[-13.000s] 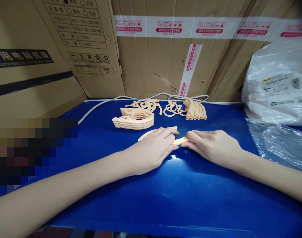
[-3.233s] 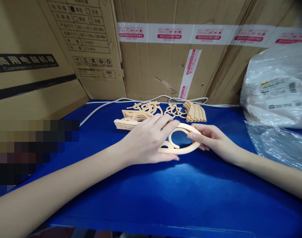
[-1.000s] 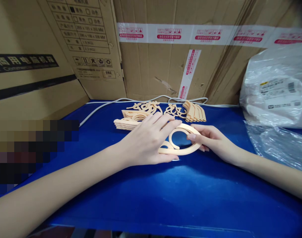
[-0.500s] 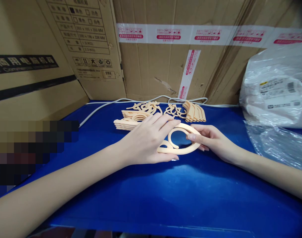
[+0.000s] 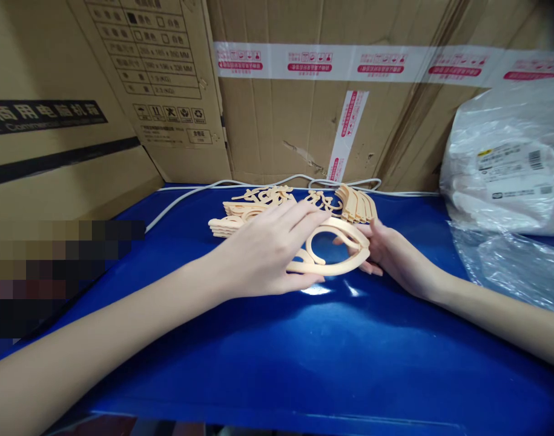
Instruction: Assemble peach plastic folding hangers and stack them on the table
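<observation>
My left hand (image 5: 265,251) grips a peach plastic folding clothes hanger (image 5: 344,267) from above, covering its left end. The hanger is folded into a pointed oval, with a curved hook inside it. At its right tip my right hand (image 5: 397,257) is open, palm turned up and fingers spread behind and below the hanger; whether they touch it I cannot tell. Beyond my left hand lies a stack of similar hangers (image 5: 223,226), partly hidden by that hand. Loose hooks (image 5: 323,200) and a row of curved arm pieces (image 5: 357,204) lie farther back.
A blue table surface (image 5: 304,357) spreads under everything. Cardboard boxes (image 5: 277,121) wall off the back and left. A white cable (image 5: 186,197) runs along the rear edge. Clear plastic wrapping (image 5: 508,260) and a wrapped white roll (image 5: 508,175) stand at right.
My right thumb has come off the hanger's right end, and that hand has opened. The hanger has tilted and risen slightly in my left hand.
</observation>
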